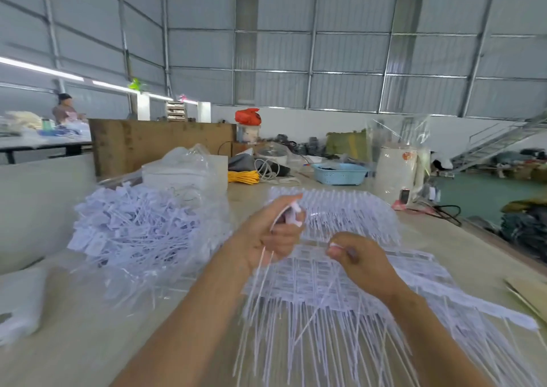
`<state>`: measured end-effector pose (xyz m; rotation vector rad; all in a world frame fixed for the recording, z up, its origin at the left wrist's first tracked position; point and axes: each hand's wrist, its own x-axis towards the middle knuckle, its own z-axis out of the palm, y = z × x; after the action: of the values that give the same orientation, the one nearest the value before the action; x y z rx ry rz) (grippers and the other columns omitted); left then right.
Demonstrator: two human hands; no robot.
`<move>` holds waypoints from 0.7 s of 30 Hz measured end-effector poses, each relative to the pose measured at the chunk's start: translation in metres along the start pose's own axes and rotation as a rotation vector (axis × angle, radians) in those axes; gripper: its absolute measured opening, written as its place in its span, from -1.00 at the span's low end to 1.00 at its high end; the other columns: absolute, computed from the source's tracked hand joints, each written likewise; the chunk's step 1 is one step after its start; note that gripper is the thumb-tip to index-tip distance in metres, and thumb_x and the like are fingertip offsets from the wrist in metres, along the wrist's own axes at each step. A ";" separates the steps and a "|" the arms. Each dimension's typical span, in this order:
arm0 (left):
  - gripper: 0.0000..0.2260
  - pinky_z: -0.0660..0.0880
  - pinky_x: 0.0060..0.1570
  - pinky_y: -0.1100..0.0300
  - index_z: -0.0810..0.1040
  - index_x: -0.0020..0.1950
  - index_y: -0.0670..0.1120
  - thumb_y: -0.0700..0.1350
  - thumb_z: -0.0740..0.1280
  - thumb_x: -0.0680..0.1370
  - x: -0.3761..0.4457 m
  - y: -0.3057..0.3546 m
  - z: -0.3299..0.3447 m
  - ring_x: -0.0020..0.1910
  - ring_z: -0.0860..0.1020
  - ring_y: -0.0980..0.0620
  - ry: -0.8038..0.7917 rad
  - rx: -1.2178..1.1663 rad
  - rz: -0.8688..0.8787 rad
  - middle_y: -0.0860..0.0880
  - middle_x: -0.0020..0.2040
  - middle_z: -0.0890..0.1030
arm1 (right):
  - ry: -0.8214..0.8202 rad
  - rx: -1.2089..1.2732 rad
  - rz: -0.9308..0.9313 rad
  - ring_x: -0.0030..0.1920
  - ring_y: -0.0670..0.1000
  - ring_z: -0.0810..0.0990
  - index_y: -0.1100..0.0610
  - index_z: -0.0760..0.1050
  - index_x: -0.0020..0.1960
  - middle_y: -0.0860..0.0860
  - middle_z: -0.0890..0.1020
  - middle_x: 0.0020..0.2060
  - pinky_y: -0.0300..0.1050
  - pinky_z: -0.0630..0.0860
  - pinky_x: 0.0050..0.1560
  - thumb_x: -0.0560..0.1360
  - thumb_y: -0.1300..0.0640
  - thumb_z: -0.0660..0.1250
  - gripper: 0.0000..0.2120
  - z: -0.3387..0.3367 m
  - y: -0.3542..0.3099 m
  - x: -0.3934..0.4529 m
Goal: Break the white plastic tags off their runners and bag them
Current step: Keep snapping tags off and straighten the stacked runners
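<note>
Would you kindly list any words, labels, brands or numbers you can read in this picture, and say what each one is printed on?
None can be read.
Tags on the runners: faint grey print, too blurred to read.
Loose tags in the clear bag: print too small to read.
White kettle: an orange mark, illegible.
The left hand and right hand hold tags whose faces are hidden.

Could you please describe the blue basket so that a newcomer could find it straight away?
Look along the long pale worktable to its far end. The blue basket sits there, between coiled yellow cable and a white kettle. It alone is light blue with perforated walls.
</note>
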<state>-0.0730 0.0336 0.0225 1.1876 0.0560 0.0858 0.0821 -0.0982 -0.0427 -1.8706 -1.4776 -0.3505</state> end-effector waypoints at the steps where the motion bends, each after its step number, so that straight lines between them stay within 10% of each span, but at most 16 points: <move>1: -0.73 0.13 -0.76 0.41 0.50 -0.41 -0.11 0.01 0.50 0.32 -0.016 0.018 0.000 -0.77 0.26 0.22 -0.082 -0.118 0.121 0.05 -0.67 0.33 | -0.007 0.059 0.074 -0.28 0.00 0.42 0.08 0.45 -0.31 -0.05 0.44 -0.36 -0.09 0.34 -0.16 0.54 0.19 0.29 -0.76 0.001 0.006 -0.003; 3: -0.72 0.16 -0.76 0.42 0.53 -0.40 -0.08 0.07 0.41 0.42 -0.048 0.052 -0.003 -0.75 0.28 0.23 -0.017 -0.112 0.363 0.07 -0.61 0.37 | 0.010 0.128 0.218 -0.18 -0.02 0.37 0.09 0.43 -0.19 -0.05 0.39 -0.23 -0.14 0.30 -0.05 0.55 0.08 0.28 -0.84 0.004 0.016 -0.005; 6: -0.68 0.17 -0.70 0.42 0.50 -0.28 -0.04 0.13 0.24 0.57 -0.082 0.083 -0.024 -0.68 0.26 0.18 0.604 0.327 0.582 0.04 -0.53 0.43 | 0.031 0.100 0.224 -0.20 -0.04 0.38 0.02 0.35 -0.14 -0.04 0.38 -0.22 -0.16 0.32 -0.09 0.54 0.00 0.26 -0.85 0.011 0.015 -0.001; 9: -0.75 0.32 -0.53 0.30 0.55 -0.14 -0.14 0.00 0.24 0.59 -0.086 0.087 -0.072 -0.53 0.41 0.06 1.182 0.933 0.373 -0.08 -0.39 0.58 | -0.014 0.125 0.211 -0.36 -0.11 0.43 0.00 0.41 -0.14 -0.08 0.44 -0.36 -0.31 0.35 -0.33 0.51 0.00 0.32 -0.88 0.019 0.003 0.000; 14: -0.86 0.41 0.06 0.05 0.48 0.05 -0.31 -0.28 0.19 0.58 -0.053 0.056 -0.139 0.16 0.50 -0.23 1.231 1.437 -0.040 -0.29 0.14 0.55 | -0.087 0.112 0.179 -0.45 -0.11 0.26 0.15 0.39 -0.28 -0.05 0.27 -0.45 -0.29 0.26 -0.34 0.51 0.03 0.34 -0.72 0.023 0.004 -0.004; 21: -0.68 0.34 0.19 0.07 0.34 0.34 -0.18 -0.11 0.13 0.61 -0.015 -0.011 -0.152 0.22 0.40 -0.16 1.053 1.878 -0.127 -0.21 0.24 0.41 | -0.120 0.084 0.164 -0.44 -0.13 0.30 0.19 0.41 -0.25 -0.03 0.33 -0.42 -0.30 0.28 -0.31 0.53 0.06 0.31 -0.73 0.026 0.002 -0.004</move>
<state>-0.1015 0.1688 -0.0440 2.8531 1.3882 0.6364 0.0776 -0.0842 -0.0642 -1.9579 -1.3817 -0.0990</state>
